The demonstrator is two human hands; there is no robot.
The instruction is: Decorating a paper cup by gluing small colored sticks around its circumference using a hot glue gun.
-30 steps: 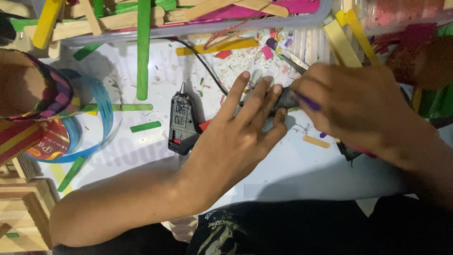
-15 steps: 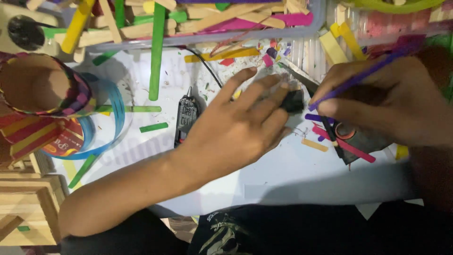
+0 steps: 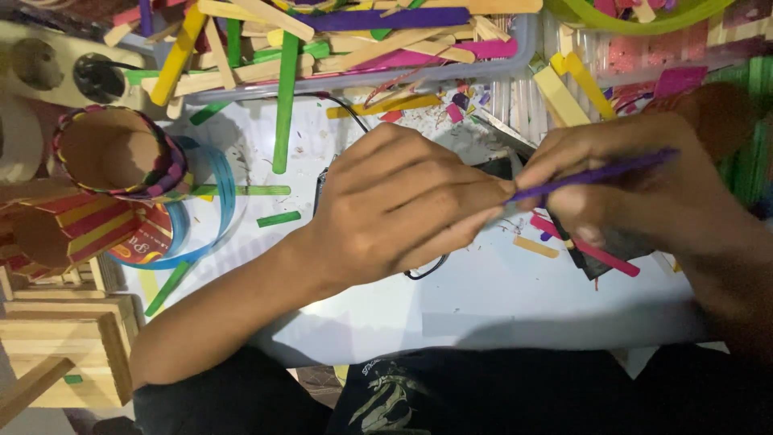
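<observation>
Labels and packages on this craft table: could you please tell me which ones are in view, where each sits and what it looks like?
Round red label: left of the left hand, inside a blue tape ring, partly hidden by a striped stick-covered cup; light markings.
Clear plastic tray: top centre, filled with coloured craft sticks; no label visible.
No screens or signs.

Bare white board (image 3: 515,294) lay open just below both hands. Above, the clear tray of craft sticks (image 3: 362,40) walled off the far edge. Leftward, a stick-clad cup (image 3: 121,149), a blue ring (image 3: 221,201) and loose green sticks (image 3: 283,97) crowded the way.
</observation>
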